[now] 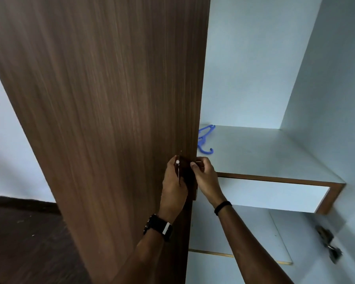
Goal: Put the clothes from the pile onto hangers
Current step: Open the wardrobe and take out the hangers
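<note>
Both hands, left hand (173, 177) and right hand (203, 175), grip the wardrobe door (111, 99) edge; swing it wide to reach the hangers (205, 138).

wardrobe door (103, 111): matt brown wood-grain laminate
shelf (275, 156): smooth pale laminate, wood-look edging
hangers (205, 140): blue plastic
hinge (328, 245): metal
</note>
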